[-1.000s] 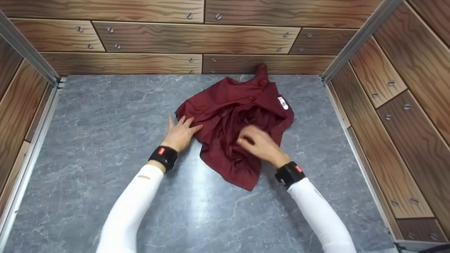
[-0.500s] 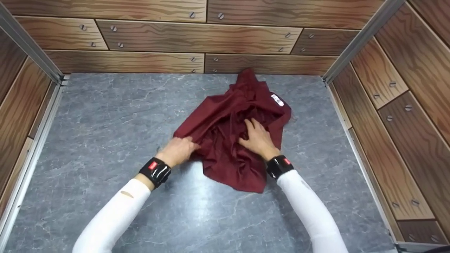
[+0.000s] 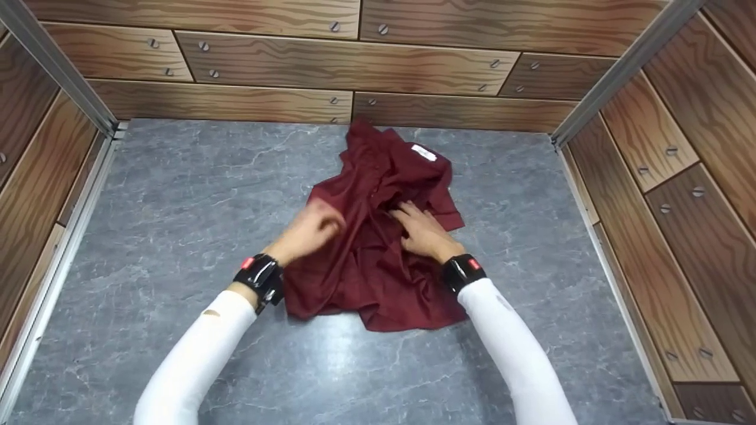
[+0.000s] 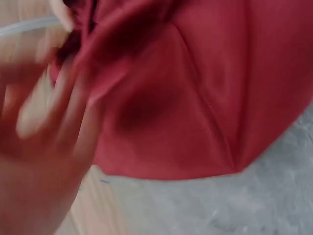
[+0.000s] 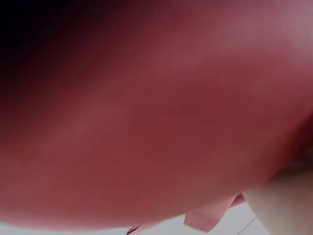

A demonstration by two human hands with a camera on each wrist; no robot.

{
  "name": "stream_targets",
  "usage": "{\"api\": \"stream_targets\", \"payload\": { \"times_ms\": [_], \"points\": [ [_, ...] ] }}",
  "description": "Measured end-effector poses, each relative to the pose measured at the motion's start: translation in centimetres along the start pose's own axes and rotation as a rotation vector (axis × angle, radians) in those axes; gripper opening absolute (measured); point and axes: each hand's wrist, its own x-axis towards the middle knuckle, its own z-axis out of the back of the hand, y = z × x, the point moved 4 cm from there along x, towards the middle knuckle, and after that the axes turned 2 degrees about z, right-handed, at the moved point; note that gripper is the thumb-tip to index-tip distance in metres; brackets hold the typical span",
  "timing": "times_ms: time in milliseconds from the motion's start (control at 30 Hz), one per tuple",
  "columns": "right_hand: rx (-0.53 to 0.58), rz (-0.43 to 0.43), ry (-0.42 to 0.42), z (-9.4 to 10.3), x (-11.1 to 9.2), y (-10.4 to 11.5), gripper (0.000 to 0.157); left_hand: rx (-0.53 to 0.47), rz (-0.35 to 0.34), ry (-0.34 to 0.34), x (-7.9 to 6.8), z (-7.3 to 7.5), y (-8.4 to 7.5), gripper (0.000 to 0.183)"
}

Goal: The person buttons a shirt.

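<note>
A dark red shirt lies crumpled on the grey marbled surface, a white label showing near its far right side. My left hand is over the shirt's left part, blurred by motion. In the left wrist view, that hand's fingers reach out fairly straight beside the red cloth, not closed round it. On the shirt's middle rests my right hand, fingers spread and relaxed, tips among the folds. Red fabric fills most of the right wrist view and hides the right fingers there.
Wood-patterned panels form a back wall and side walls, with a right wall close to the surface's edge. Metal rails run along the sides. The far end of the shirt reaches the back wall's foot.
The left hand gripped the shirt's left edge, drew it nearer, and now has let go and risen. The shirt's near part has spread left; the label has shifted left. The right hand stays on the middle.
</note>
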Motion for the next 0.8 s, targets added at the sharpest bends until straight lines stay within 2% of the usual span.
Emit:
{"api": "stream_targets", "payload": {
  "times_ms": [33,67,133,200,267,333,433,567,600,667,733,800],
  "points": [
    [-0.006,0.021,0.002,0.0,-0.1,0.1,0.065,0.008,0.041,-0.143,0.4,0.3,0.6,0.028],
    [-0.012,0.039,0.005,0.0,-0.2,0.1,0.064,0.010,0.098,-0.251,0.7,0.5,1.2,0.034],
    [-0.023,0.066,0.003,0.1,-0.4,0.2,0.060,0.056,0.215,-0.293,1.1,0.4,2.2,0.052],
    [-0.039,0.081,0.003,0.1,-0.6,0.3,0.056,0.140,0.274,-0.250,1.4,-0.1,2.8,0.065],
    [-0.055,0.090,0.006,0.1,-0.9,0.3,0.055,0.224,0.276,-0.171,1.4,-0.7,3.0,0.070],
    [-0.062,0.093,0.018,0.1,-1.2,0.3,0.055,0.288,0.247,-0.108,1.1,-1.3,2.9,0.066],
    [-0.013,0.100,0.049,0.3,-1.7,0.2,0.061,0.359,0.179,-0.052,0.4,-1.9,2.6,0.055],
    [0.176,0.090,0.047,1.3,-2.5,-0.6,0.061,0.353,0.089,-0.033,-0.2,-2.1,1.8,0.049],
    [0.238,0.076,0.016,1.7,-2.7,-0.9,0.059,0.321,0.081,-0.025,-0.3,-2.1,1.7,0.049],
    [0.336,0.027,-0.102,2.7,-3.0,-1.7,0.050,0.230,0.082,-0.019,-0.4,-2.0,1.6,0.046],
    [0.373,-0.050,-0.285,3.8,-3.2,-2.8,0.038,0.114,0.107,-0.027,-0.4,-1.7,1.8,0.038],
    [0.360,-0.154,-0.459,4.6,-3.4,-3.9,0.028,0.025,0.135,-0.083,-0.4,-1.4,2.2,0.030]
  ]
}}
